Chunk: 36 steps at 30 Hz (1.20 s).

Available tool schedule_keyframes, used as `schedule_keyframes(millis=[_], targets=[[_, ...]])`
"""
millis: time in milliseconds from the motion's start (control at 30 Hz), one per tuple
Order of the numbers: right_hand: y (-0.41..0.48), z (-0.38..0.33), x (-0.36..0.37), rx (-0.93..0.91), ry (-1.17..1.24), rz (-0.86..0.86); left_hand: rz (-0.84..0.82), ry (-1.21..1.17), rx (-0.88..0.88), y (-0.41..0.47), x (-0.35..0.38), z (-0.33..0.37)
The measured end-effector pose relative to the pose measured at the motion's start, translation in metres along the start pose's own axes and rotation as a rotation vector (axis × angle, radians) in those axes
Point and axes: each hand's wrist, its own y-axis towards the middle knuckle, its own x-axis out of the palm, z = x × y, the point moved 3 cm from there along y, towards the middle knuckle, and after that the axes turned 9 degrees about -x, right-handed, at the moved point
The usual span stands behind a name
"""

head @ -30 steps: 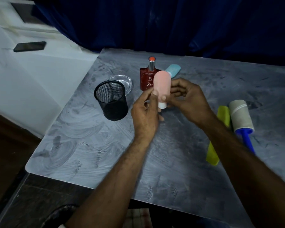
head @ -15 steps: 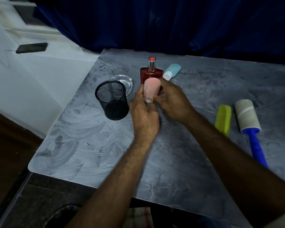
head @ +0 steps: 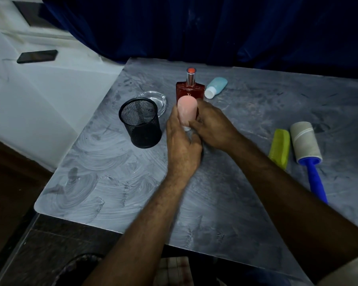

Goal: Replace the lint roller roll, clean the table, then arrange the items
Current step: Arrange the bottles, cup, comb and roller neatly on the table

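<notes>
While a dark phone (head: 37,56) is lying flat on the white ledge (head: 50,96) at the far left, the grey, smeared table (head: 112,182) is carrying everything else. A black mesh cup (head: 141,122) is standing upright near the table's left edge, and a clear glass ashtray (head: 153,100) is sitting just behind it, partly hidden by the cup's rim.

Just right of the cup, the left hand (head: 182,141) is reaching forward with its back turned up, its fingers wrapping the left side of a pink bottle (head: 187,109). The bottle is standing upright with its rounded end up and its white cap down; whether the cap is touching the table cannot be told. Directly behind it, a red perfume bottle (head: 189,90) with a silver neck is standing upright. The right hand (head: 213,124) is coming in from the right and gripping the pink bottle's lower part, its thumb crossing just above the cap, so both hands are holding the same bottle.

Behind the right hand, a light blue bottle (head: 216,86) with a white cap is lying on its side, beside the perfume bottle. Well apart, toward the right edge, a yellow-green comb (head: 279,147) is lying flat, and just beside it the lint roller (head: 306,145) is lying with its greyish roll pointing away and its blue handle toward the person.
</notes>
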Motion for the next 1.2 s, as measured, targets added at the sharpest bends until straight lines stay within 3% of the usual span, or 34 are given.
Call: schedule_keyframes(millis=[667, 867, 1067, 1200], targets=[[-0.002, -0.002, 0.0, 0.026, 0.025, 0.014, -0.028, -0.061, -0.038, 0.001, 0.002, -0.006], [-0.011, 0.008, -0.016, 0.139, 0.139, 0.002, -0.052, -0.035, -0.082, -0.014, -0.006, -0.007], [-0.016, 0.042, -0.053, 0.302, 0.167, 0.277, -0.12, -0.213, -0.1, -0.063, -0.003, 0.003], [-0.001, 0.065, -0.067, 0.372, 0.129, 0.397, -0.214, -0.187, -0.024, -0.083, 0.015, 0.013]])
